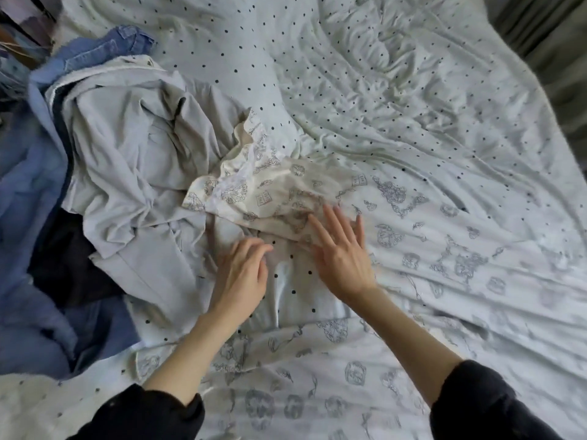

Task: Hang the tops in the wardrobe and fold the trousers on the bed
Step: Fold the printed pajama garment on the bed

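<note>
Grip: left hand point(243, 274) lies palm down with fingers loosely bent on the bed, holding nothing; right hand point(341, 255) is flat, fingers straight and spread, pressing the edge of the cream satin trousers with grey line-drawn print point(413, 265).
Trousers: spread across the polka-dot white bed sheet point(397, 90), running from under the right hand out to the right and down past both black sleeves point(482, 404).
Obstacles: crumpled pale grey top point(133, 160) just left of the left hand, overlapping the trousers' folded corner.
Further left: blue denim garment point(104, 52), light blue fabric point(28, 192) and dark navy cloth point(66, 258) heaped together.
</note>
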`<state>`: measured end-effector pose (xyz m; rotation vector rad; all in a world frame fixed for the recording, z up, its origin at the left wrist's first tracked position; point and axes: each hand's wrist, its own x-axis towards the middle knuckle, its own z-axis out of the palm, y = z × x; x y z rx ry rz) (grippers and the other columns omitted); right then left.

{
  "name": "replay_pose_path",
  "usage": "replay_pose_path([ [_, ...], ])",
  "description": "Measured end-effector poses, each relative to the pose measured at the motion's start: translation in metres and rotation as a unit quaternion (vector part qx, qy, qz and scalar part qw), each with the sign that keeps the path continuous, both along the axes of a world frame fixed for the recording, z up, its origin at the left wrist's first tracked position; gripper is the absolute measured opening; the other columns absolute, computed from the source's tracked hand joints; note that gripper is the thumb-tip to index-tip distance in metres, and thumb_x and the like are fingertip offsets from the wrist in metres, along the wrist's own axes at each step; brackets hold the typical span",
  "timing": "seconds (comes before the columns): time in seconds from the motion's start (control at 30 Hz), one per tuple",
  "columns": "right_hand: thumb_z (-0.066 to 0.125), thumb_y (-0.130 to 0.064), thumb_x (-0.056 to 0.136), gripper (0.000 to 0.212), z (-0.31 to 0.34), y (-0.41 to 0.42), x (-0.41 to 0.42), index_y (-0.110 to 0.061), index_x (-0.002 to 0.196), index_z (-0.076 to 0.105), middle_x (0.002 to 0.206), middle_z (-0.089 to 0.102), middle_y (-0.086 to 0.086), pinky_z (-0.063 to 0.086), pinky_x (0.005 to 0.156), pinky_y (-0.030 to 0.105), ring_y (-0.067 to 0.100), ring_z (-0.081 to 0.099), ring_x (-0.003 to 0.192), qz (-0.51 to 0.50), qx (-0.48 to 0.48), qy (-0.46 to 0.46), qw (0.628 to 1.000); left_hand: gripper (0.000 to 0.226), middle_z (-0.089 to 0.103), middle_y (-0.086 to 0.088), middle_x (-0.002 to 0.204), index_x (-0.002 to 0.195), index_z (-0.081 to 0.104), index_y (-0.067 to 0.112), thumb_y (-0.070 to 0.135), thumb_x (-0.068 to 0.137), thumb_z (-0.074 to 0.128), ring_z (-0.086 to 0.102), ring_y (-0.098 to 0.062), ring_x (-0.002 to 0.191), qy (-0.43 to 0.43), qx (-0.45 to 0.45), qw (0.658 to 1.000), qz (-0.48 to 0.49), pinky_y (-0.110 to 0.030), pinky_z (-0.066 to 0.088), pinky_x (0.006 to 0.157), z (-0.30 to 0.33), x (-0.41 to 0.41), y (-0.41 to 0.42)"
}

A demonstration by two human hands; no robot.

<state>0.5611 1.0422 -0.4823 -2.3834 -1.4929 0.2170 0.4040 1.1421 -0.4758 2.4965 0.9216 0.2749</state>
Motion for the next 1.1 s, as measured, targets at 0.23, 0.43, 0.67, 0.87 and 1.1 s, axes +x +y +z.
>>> replay_pose_path([
  [0.23, 0.082, -0.013, 0.067, 0.033, -0.005, -0.123, 0.000, -0.014, 0.098, 0.071, 0.106, 0.064, 0.012, 0.039, 0.089, 0.047, 0.027, 0.053, 0.096, -0.128, 0.018, -0.089, 0.988, 0.049, 0.060, -0.019, 0.118, 0.111, 0.068, 0.005, -0.019, 0.069, 0.067, 0.060, -0.036, 0.102, -0.034, 0.020, 0.990, -0.138, -0.050, 0.051, 0.085, -0.002, 0.040, -0.061],
  [0.43, 0.075, -0.006, 0.066, 0.020, -0.001, -0.126, 0.015, -0.013, 0.084, 0.071, 0.087, 0.063, 0.011, 0.046, 0.073, 0.045, 0.030, 0.060, 0.078, -0.184, 0.019, -0.104, 0.977, 0.037, 0.054, -0.009, 0.131, 0.122, 0.062, 0.020, 0.016, 0.086, 0.055, 0.048, -0.028, 0.123, 0.042, 0.087, 0.981, -0.168, -0.039, 0.033, 0.105, -0.007, 0.075, -0.064],
  [0.67, 0.055, -0.011, 0.082, 0.009, 0.004, -0.150, 0.007, -0.008, 0.082, 0.064, 0.080, 0.061, 0.005, 0.034, 0.073, 0.035, 0.027, 0.057, 0.072, -0.164, 0.096, -0.102, 0.976, 0.019, 0.062, -0.012, 0.088, 0.083, 0.071, 0.009, -0.002, 0.068, 0.073, 0.049, -0.027, 0.083, -0.046, 0.248, 0.947, -0.197, -0.039, 0.039, 0.072, 0.007, 0.066, -0.049],
  [0.87, 0.058, -0.010, 0.073, 0.010, 0.008, -0.161, 0.000, -0.009, 0.080, 0.065, 0.077, 0.060, 0.006, 0.038, 0.073, 0.037, 0.028, 0.059, 0.071, -0.159, 0.055, -0.081, 0.982, 0.010, 0.065, -0.006, 0.082, 0.085, 0.069, 0.007, 0.004, 0.076, 0.068, 0.046, -0.017, 0.081, -0.126, 0.250, 0.929, -0.240, -0.030, 0.030, 0.071, -0.006, 0.050, -0.055],
  [1.1, 0.067, -0.013, 0.077, 0.011, 0.010, -0.115, -0.006, -0.017, 0.085, 0.074, 0.073, 0.061, 0.003, 0.047, 0.069, 0.036, 0.024, 0.058, 0.067, -0.084, 0.068, -0.082, 0.991, 0.015, 0.069, -0.009, 0.105, 0.087, 0.066, 0.005, -0.003, 0.077, 0.058, 0.065, -0.023, 0.102, -0.095, 0.192, 0.950, -0.227, -0.036, 0.040, 0.089, -0.020, 0.054, -0.050],
])
